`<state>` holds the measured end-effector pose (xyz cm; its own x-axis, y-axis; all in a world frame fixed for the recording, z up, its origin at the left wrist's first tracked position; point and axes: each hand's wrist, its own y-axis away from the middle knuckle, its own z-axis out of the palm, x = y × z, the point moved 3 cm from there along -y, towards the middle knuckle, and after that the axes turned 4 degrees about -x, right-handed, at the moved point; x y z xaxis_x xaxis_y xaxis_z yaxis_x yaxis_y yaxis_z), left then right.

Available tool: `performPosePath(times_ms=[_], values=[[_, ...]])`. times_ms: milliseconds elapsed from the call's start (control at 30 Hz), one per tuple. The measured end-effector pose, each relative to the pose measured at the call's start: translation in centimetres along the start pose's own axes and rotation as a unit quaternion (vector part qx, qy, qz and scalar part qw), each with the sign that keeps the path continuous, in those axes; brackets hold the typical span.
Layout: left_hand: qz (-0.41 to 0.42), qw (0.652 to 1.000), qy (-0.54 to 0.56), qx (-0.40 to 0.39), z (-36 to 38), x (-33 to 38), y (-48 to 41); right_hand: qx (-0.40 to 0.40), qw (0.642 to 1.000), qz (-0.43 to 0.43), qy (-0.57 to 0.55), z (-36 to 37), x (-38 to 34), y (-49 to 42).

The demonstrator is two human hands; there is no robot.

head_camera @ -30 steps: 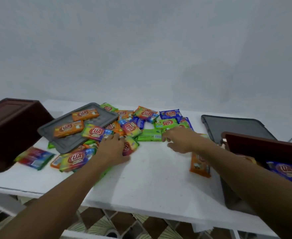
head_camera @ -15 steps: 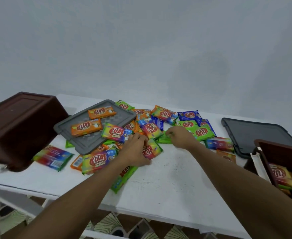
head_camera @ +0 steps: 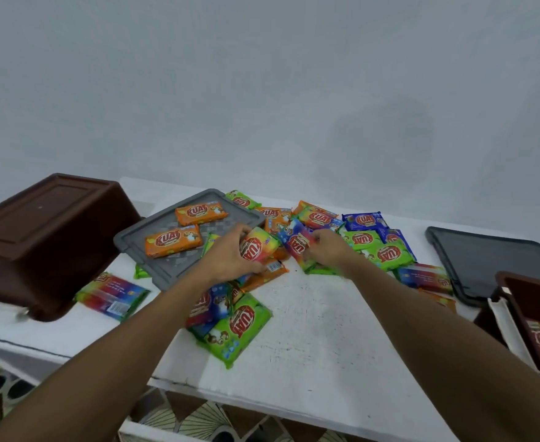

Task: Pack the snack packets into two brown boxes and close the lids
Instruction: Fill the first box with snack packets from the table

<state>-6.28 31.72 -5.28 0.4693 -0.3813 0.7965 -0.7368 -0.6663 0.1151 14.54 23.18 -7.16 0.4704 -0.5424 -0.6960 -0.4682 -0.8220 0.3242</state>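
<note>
Here, the left hand [head_camera: 230, 260] is gripping one rainbow packet [head_camera: 259, 248] and the right hand [head_camera: 329, 250] is pinching another packet [head_camera: 295, 244], apparently gathering both for the open brown box [head_camera: 536, 295].

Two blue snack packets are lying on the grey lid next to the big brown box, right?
No. The two snack packets on the grey plastic lid are orange, not blue, as the head view shows. The lid does lie beside the big brown plastic box.
</note>
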Motion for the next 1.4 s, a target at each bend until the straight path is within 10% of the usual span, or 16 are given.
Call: performPosePath(times_ms=[267, 700, 1033, 1267, 1400], values=[[-0.02, 0.992, 0.12, -0.038, 2.2, 3.8, -1.6, -0.079, 0.99, 0.031, -0.114, -8.9, 1.4, 5.3], [0.176, 0.969, 0.038, -0.172, 15.4, 22.3, -1.5, -0.027, 0.986, 0.019, -0.164, -24.2, 14.5, 21.0], [0.231, 0.93, -0.071, -0.278, 27.7, 32.2, -0.3, -0.081, 0.994, 0.061, 0.039, -29.5, 27.2, 27.9], [0.26, 0.805, -0.396, -0.358, 36.6, 30.6, 1.3, -0.171, 0.898, 0.024, 0.404, -26.0, 30.4, 28.0], [0.223, 0.785, -0.449, -0.364, 37.2, 30.3, 1.5, -0.166, 0.896, -0.005, 0.411, -25.8, 31.3, 28.1]])
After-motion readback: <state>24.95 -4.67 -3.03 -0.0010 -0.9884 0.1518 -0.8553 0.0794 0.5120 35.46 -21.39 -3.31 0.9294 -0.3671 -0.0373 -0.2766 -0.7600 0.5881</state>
